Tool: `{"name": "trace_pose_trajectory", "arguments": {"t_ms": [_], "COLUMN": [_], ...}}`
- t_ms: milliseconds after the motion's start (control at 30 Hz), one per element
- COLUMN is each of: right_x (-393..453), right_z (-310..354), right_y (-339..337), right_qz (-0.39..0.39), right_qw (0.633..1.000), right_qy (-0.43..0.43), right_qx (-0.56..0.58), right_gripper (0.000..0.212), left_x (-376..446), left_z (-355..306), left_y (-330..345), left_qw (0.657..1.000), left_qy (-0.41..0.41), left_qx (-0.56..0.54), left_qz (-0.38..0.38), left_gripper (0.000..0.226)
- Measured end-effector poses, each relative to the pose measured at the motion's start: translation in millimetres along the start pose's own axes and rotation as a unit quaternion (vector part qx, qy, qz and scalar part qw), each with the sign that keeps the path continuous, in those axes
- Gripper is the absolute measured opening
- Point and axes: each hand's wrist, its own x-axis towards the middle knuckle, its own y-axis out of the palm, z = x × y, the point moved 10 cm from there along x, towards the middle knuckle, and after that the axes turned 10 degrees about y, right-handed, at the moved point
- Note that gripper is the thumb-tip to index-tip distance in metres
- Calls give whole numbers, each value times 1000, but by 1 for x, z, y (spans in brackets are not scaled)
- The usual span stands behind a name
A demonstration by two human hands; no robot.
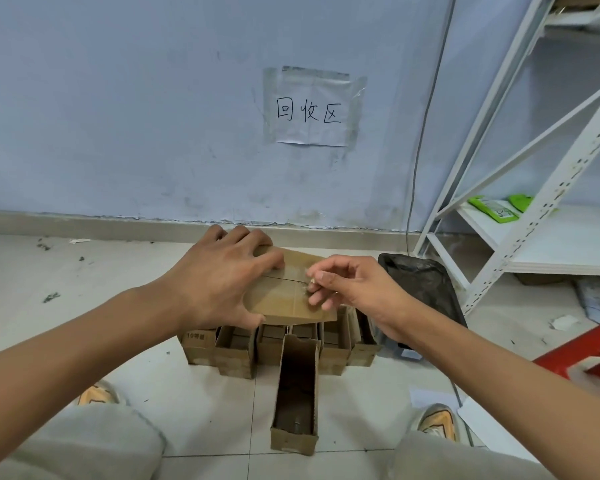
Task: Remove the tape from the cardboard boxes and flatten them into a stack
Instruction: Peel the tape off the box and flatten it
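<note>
Your left hand [222, 271] grips the taped cardboard box [288, 292] above the row of opened boxes [236, 351] on the floor. Your right hand [343, 285] is at its right end, fingers [314, 273] pinching the glossy tape [291, 271]. The seam runs left-right, so peel leftward.

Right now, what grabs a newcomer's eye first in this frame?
Centre: the left hand holds a taped cardboard box while the right hand pinches at its tape. Below it, open boxes stand on the floor; above, a handwritten paper sign is taped to the wall.
</note>
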Motion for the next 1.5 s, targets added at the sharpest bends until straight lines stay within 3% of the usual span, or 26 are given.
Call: {"name": "trace_pose_trajectory", "arguments": {"t_ms": [100, 333, 667, 833, 1200, 1500], "right_x": [1, 7, 3, 1, 5, 4], "right_z": [-7, -17, -52, -42, -42, -34], "right_y": [-4, -17, -8, -14, -12, -10], "right_qz": [-23, -105, -79, -109, -86, -86], "right_qw": [999, 992, 968, 981, 975, 983], "right_qy": [11, 57, 185, 157, 153, 145], "right_qx": [41, -45, 150, 44, 136, 66], "right_gripper": [22, 23, 22, 15, 27, 16], "left_x": [2, 7, 9, 11, 5, 1], "left_z": [-4, -9, -10, -12, 1, 2], "left_y": [-2, -2, 2, 4, 0, 5], "left_qw": [1000, 999, 998, 997, 999, 999], "left_qy": [4, 15, 12, 15, -12, -11], "left_qx": [-2, 32, 52, 69, 34, 35], "left_qz": [-1, 4, 23, 29, 16, 27], "left_gripper": [77, 77, 77, 75, 75, 74]}}
